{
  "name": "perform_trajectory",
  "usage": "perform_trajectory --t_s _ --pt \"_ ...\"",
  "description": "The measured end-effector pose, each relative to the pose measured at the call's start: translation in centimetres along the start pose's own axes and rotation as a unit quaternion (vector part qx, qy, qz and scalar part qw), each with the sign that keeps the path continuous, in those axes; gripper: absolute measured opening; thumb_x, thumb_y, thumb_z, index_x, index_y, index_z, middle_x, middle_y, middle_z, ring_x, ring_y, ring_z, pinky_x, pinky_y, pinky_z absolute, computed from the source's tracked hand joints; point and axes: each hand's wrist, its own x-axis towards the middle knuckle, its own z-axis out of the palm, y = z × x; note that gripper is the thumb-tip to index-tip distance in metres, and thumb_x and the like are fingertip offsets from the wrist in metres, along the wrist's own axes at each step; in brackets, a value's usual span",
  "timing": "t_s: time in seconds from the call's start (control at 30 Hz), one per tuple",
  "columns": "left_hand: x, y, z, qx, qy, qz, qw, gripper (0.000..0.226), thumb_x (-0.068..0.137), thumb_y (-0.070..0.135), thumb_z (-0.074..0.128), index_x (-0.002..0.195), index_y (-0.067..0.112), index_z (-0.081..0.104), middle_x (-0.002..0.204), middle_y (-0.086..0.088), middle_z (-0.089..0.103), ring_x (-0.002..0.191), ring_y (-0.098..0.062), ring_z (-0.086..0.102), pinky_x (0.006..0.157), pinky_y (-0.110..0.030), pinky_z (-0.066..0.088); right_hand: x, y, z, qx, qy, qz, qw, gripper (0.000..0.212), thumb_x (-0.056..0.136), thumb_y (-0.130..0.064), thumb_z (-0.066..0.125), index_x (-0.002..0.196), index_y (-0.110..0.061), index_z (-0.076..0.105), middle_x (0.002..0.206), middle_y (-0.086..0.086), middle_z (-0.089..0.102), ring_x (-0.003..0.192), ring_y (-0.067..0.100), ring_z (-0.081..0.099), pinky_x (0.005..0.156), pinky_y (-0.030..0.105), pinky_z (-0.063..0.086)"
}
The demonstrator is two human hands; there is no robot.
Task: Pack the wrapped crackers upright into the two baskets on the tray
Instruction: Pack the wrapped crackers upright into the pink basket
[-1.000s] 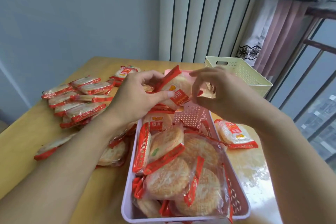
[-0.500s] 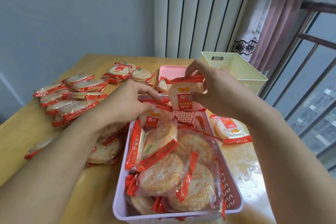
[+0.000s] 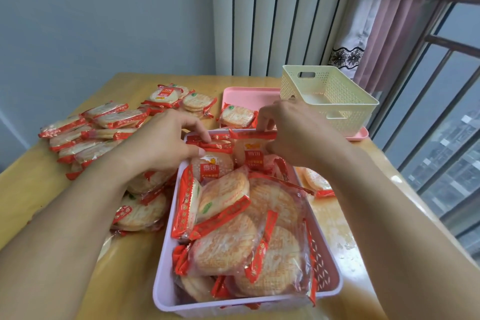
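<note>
A lilac basket (image 3: 166, 293) in front of me is heaped with several wrapped crackers in clear packs with red ends. At its far end stand upright packs. My right hand (image 3: 293, 132) pinches the red top edge of one upright pack (image 3: 253, 150). My left hand (image 3: 161, 143) grips the top of the upright pack beside it (image 3: 213, 166). A cream basket (image 3: 330, 96) holding nothing stands on the pink tray (image 3: 241, 93) at the far right.
Loose wrapped crackers lie in piles on the wooden table (image 3: 31, 189) to the left (image 3: 98, 132) and at the back (image 3: 168, 96). One pack lies on the tray (image 3: 236, 115), another right of the lilac basket (image 3: 315, 182). A window railing runs along the right.
My right hand has carried its pack down from the air into the far end of the lilac basket, turning it upright. My left hand moved onto the neighbouring upright pack.
</note>
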Motion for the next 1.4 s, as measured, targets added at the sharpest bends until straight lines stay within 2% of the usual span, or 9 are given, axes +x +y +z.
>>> perform_trajectory --t_s 0.27,0.43,0.67,0.77,0.9,1.17,1.27,1.33,1.4 --pt "-0.2 0.3 -0.2 -0.030 -0.043 0.042 0.998 0.045 0.078 0.022 0.086 0.110 0.046 0.066 0.120 0.019 0.067 0.111 -0.003 0.062 0.094 -0.040 0.055 0.2 0.4 0.2 -0.017 0.014 0.002 1.000 0.028 0.079 -0.030 0.080 0.105 -0.035 0.070 0.099 -0.007 0.066 0.092 0.020 0.062 0.073 0.038 0.055" --pt "0.0 0.1 0.3 0.014 0.056 0.020 0.998 0.051 0.061 0.039 0.094 0.104 0.051 0.069 0.119 0.012 0.070 0.115 -0.012 0.063 0.097 -0.047 0.053 0.8 0.2 1.0 -0.026 0.037 0.021 0.999 0.016 0.080 -0.024 0.080 0.091 -0.036 0.079 0.091 -0.006 0.069 0.084 0.022 0.065 0.066 0.033 0.053" --pt "0.1 -0.1 0.6 -0.009 0.027 -0.016 0.999 0.052 0.064 0.035 0.094 0.108 0.043 0.068 0.108 0.018 0.071 0.103 -0.005 0.066 0.091 -0.041 0.056 0.2 -0.3 -0.5 -0.005 0.026 -0.020 0.999 0.017 0.087 -0.034 0.077 0.103 -0.038 0.079 0.094 -0.015 0.071 0.083 0.012 0.065 0.070 0.031 0.054" --pt "0.2 0.0 0.6 -0.018 0.015 -0.015 1.000 0.062 0.067 0.029 0.093 0.122 0.039 0.065 0.113 0.019 0.069 0.111 -0.008 0.063 0.098 -0.040 0.052 -1.6 -2.0 -2.6 0.129 -0.105 -0.091 0.982 0.032 0.081 -0.053 0.077 0.111 -0.043 0.074 0.102 -0.023 0.071 0.089 -0.004 0.065 0.074 0.018 0.049" --pt "0.1 0.0 0.5 -0.023 0.005 -0.009 1.000 0.063 0.071 0.027 0.091 0.127 0.035 0.064 0.119 0.016 0.069 0.114 -0.008 0.062 0.099 -0.037 0.050 -3.1 -3.7 -3.0 0.029 -0.336 -0.135 0.932 0.069 0.068 -0.075 0.074 0.132 -0.055 0.056 0.127 -0.026 0.064 0.114 0.000 0.059 0.098 0.026 0.047" --pt "0.4 -0.3 0.5 -0.021 -0.017 0.010 1.000 0.052 0.078 0.029 0.086 0.124 0.039 0.064 0.124 0.010 0.066 0.107 -0.011 0.063 0.084 -0.030 0.052 -3.1 -3.4 -4.0 0.073 -0.404 -0.148 0.900 0.074 0.066 -0.084 0.065 0.133 -0.050 0.059 0.128 -0.030 0.064 0.119 -0.006 0.058 0.108 0.028 0.044" --pt "0.3 -0.4 0.4 -0.025 -0.029 0.015 0.999 0.049 0.080 0.029 0.084 0.123 0.041 0.063 0.122 0.010 0.066 0.102 -0.010 0.065 0.083 -0.031 0.055 -2.3 -3.1 -3.3 0.160 -0.322 -0.103 0.927 0.048 0.089 -0.073 0.049 0.111 -0.040 0.076 0.109 -0.014 0.076 0.103 0.000 0.068 0.097 0.027 0.051" --pt "0.3 -0.4 0.5 -0.032 -0.038 0.020 0.999 0.050 0.082 0.026 0.082 0.124 0.042 0.061 0.123 0.011 0.065 0.101 -0.008 0.066 0.085 -0.032 0.056 -1.5 -2.4 -2.0 0.118 -0.204 -0.070 0.969 0.033 0.100 -0.052 0.051 0.099 -0.035 0.079 0.083 -0.005 0.074 0.081 0.011 0.069 0.079 0.031 0.053" --pt "0.2 -0.3 0.7 -0.045 -0.040 0.030 0.998 0.052 0.081 0.020 0.081 0.126 0.039 0.062 0.125 0.011 0.063 0.104 -0.007 0.064 0.089 -0.030 0.055 -1.0 -2.3 -0.5 0.008 -0.165 -0.059 0.985 0.023 0.099 -0.025 0.055 0.099 -0.026 0.078 0.085 -0.005 0.074 0.084 0.016 0.067 0.078 0.034 0.054"
